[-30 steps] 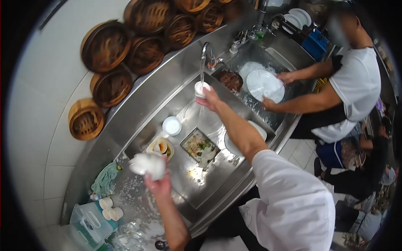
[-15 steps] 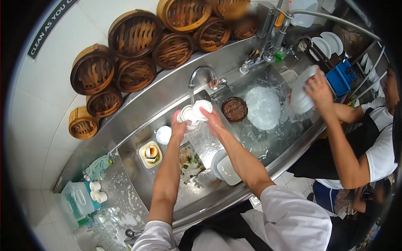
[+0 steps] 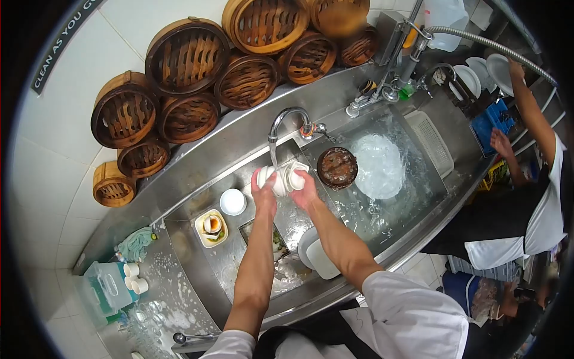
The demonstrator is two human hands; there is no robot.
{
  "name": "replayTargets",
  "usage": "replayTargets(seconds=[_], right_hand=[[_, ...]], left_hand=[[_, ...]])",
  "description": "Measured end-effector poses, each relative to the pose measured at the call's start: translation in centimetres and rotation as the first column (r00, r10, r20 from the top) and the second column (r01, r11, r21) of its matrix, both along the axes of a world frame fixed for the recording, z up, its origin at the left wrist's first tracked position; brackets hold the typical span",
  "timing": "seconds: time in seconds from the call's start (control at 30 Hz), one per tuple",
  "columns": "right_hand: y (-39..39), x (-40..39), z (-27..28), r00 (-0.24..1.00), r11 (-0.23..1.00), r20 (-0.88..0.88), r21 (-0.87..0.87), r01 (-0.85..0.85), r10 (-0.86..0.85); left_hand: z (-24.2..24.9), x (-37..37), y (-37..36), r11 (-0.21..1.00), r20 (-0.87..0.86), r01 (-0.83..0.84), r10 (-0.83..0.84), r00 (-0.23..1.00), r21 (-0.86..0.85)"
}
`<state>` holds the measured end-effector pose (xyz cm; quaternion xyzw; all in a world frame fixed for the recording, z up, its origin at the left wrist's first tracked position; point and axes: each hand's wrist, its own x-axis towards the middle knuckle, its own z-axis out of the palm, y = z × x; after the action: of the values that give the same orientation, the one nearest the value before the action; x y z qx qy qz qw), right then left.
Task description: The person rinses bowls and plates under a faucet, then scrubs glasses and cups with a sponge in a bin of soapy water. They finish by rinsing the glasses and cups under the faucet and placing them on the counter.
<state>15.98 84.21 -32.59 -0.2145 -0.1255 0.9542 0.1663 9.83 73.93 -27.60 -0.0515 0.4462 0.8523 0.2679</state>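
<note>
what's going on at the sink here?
A person is rinsing small white cups under the running faucet, left hand and right hand each gripping one. Below them the sink holds a small white bowl, a dish with food scraps and white plates. In the next basin a dark bowl sits beside foamy water. A co-worker at the right reaches up to a plate rack. Bamboo steamers lean on the wall.

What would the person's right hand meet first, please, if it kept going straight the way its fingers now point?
The right hand already grips a small white cup under the faucet. Straight on, it would probably reach the sink's back wall below the faucet, though depth is unclear.
</note>
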Motion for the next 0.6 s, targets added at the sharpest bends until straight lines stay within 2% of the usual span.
replayTargets(seconds=[0.07,0.1,0.2,0.23,0.27,0.33,0.37,0.4,0.47,0.53,0.57,0.6], right_hand=[[-1.2,0.5,1.1,0.994,0.942,-0.004,-0.319,0.102,-0.109],[-1.3,-0.2,0.5,0.988,0.915,0.033,-0.373,0.154,-0.153],[-1.2,-2.0,0.7,0.982,0.872,-0.021,-0.463,0.158,-0.189],[-1.6,-2.0,1.9,0.969,0.883,-0.034,-0.422,0.206,-0.243],[-1.7,-2.0,3.1,0.969,0.883,-0.034,-0.421,0.209,-0.245],[-2.1,-2.1,4.0,0.954,0.899,-0.180,-0.412,0.149,-0.240],[-1.9,-2.7,2.5,0.973,0.923,-0.128,-0.360,0.136,-0.193],[-1.5,-3.3,1.2,0.976,0.926,-0.150,-0.366,0.096,-0.160],[-1.2,-4.1,1.2,0.983,0.927,-0.055,-0.347,0.143,-0.172],[-0.9,-3.9,2.4,0.984,0.957,-0.022,-0.238,0.169,-0.179],[-0.6,-3.6,3.5,0.985,0.962,-0.090,-0.245,0.120,-0.146],[-0.4,-3.4,4.2,0.981,0.967,-0.161,-0.249,0.062,-0.104]], left_hand=[[-0.2,0.0,0.5,0.974,-0.144,0.044,-0.077,0.987,-0.220],[-0.4,-0.2,0.5,0.972,-0.140,0.053,-0.086,0.986,-0.229],[-0.5,-1.0,0.6,0.835,-0.498,-0.104,-0.218,0.839,-0.540],[-0.2,-1.3,0.5,0.902,-0.391,-0.050,-0.135,0.911,-0.428],[-0.4,-1.6,0.7,0.903,-0.390,-0.047,-0.137,0.910,-0.427],[-1.1,-2.3,1.3,0.878,-0.270,-0.191,0.075,0.960,-0.439],[0.2,-2.0,1.5,0.825,-0.308,-0.183,0.011,0.951,-0.535],[0.6,-1.8,1.8,0.849,-0.420,-0.197,-0.032,0.907,-0.491],[-0.5,-2.6,2.7,0.663,-0.702,-0.425,-0.218,0.678,-0.616],[-1.5,-4.0,2.6,0.695,-0.780,-0.445,-0.274,0.562,-0.565],[-1.1,-3.6,2.8,0.839,-0.670,-0.320,-0.069,0.739,-0.440],[-0.3,-3.1,2.7,0.931,-0.459,-0.241,0.092,0.883,-0.276]])
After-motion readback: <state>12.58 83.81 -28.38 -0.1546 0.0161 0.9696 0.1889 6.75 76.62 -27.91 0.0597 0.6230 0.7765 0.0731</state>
